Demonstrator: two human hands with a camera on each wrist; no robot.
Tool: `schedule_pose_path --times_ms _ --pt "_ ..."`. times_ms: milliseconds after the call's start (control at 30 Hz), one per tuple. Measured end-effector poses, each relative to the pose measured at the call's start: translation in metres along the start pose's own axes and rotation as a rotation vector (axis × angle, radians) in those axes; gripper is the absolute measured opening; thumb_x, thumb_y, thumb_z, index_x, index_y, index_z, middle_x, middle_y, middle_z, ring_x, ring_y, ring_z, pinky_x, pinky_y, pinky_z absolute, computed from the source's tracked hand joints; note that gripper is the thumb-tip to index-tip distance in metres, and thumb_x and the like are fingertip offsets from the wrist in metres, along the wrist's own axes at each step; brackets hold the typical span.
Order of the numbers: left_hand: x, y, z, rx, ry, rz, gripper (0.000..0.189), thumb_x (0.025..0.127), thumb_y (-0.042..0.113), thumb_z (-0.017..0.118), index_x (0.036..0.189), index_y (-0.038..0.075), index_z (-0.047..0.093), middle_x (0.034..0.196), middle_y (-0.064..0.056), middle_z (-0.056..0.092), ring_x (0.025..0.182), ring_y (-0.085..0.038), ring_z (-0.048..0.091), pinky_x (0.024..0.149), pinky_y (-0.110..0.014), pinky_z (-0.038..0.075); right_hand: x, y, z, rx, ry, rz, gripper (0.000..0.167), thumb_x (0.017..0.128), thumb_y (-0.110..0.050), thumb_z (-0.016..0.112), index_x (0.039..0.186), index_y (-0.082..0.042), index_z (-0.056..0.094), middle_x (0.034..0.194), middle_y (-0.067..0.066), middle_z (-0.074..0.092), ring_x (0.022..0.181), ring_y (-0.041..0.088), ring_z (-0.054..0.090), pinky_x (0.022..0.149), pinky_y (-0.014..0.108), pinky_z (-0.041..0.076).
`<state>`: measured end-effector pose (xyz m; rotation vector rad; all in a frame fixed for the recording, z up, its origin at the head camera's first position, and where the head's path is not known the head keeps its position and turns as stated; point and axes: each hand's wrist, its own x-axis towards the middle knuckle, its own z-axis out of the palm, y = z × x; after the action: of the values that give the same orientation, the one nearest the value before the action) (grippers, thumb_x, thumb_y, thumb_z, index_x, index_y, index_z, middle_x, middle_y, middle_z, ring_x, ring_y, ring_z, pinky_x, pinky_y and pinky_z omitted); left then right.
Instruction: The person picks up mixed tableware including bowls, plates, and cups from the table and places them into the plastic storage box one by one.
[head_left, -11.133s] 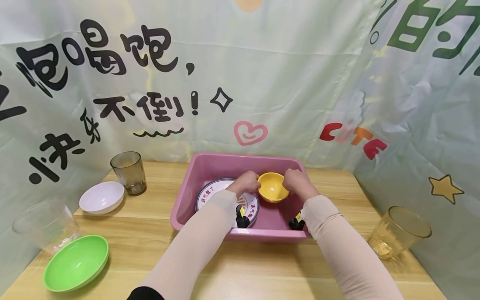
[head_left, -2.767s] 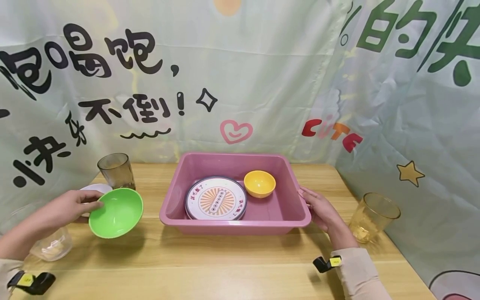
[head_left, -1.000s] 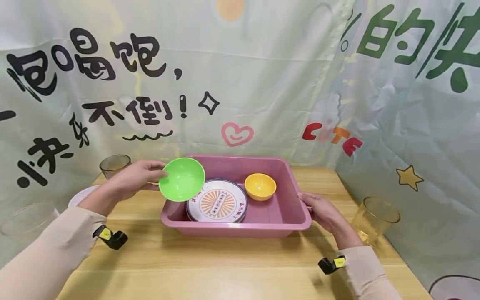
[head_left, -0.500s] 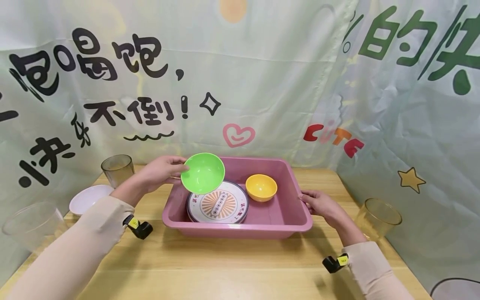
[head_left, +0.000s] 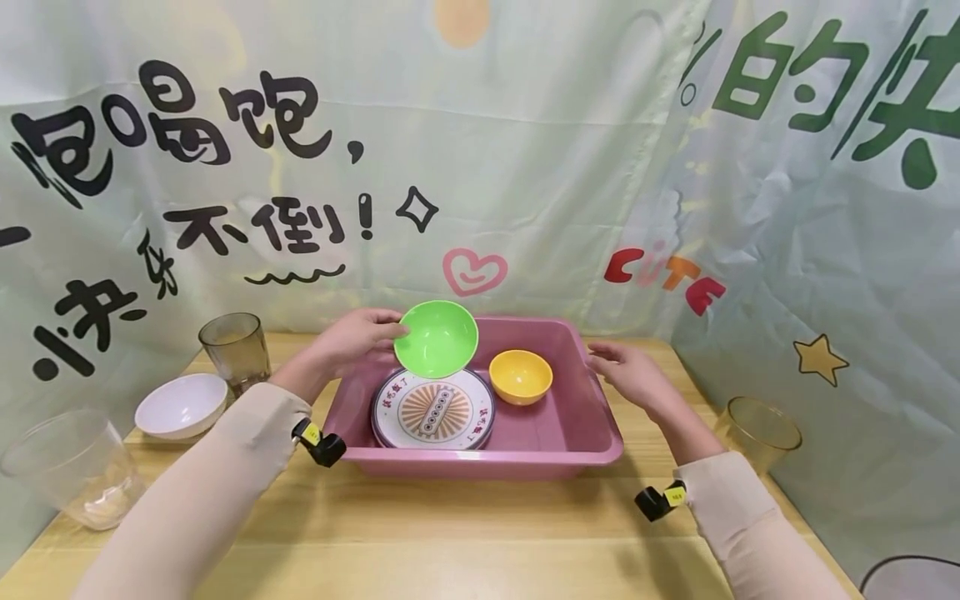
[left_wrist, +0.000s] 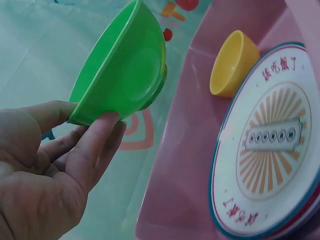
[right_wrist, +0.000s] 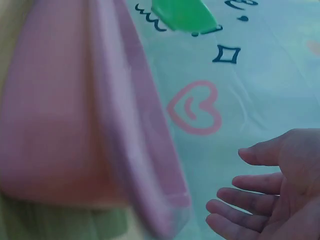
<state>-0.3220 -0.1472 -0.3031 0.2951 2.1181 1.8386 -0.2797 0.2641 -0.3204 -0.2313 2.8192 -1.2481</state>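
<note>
My left hand [head_left: 358, 337] pinches the rim of a green bowl [head_left: 438, 340], thumb on one side and fingers on the other, holding it tilted above the pink basin [head_left: 480, 469]. In the left wrist view the bowl [left_wrist: 122, 65] hangs clear of the basin. A stack of white patterned plates [head_left: 433, 410] lies in the basin's left half, and a yellow bowl [head_left: 521, 377] sits to the right of it. My right hand [head_left: 630, 375] is just beyond the basin's right rim; in the right wrist view its fingers [right_wrist: 250, 200] are spread and hold nothing.
At the left stand a grey tinted cup [head_left: 236, 354], a white bowl [head_left: 182, 406] and a clear cup [head_left: 75, 467]. An amber cup [head_left: 761, 429] stands at the right, behind my forearm. A printed cloth [head_left: 540, 167] hangs close behind the basin.
My left hand has carried the green bowl rightward from the table's left side, over the plates. The right hand has come off the basin's right rim and moved farther back.
</note>
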Motion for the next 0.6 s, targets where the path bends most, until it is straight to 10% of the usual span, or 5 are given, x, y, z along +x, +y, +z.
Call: schedule_pose_path --times_ms 600 --pt "0.043 -0.002 0.033 -0.176 0.043 -0.041 0.046 0.098 0.005 0.056 0.14 -0.009 0.043 0.126 -0.028 0.056 0.091 -0.023 0.069 0.084 -0.034 0.056 0.034 -0.046 0.016 0.139 -0.049 0.002 0.053 0.099 -0.034 0.058 0.141 -0.003 0.049 0.134 0.018 0.056 0.114 0.031 0.061 0.097 0.045 0.05"
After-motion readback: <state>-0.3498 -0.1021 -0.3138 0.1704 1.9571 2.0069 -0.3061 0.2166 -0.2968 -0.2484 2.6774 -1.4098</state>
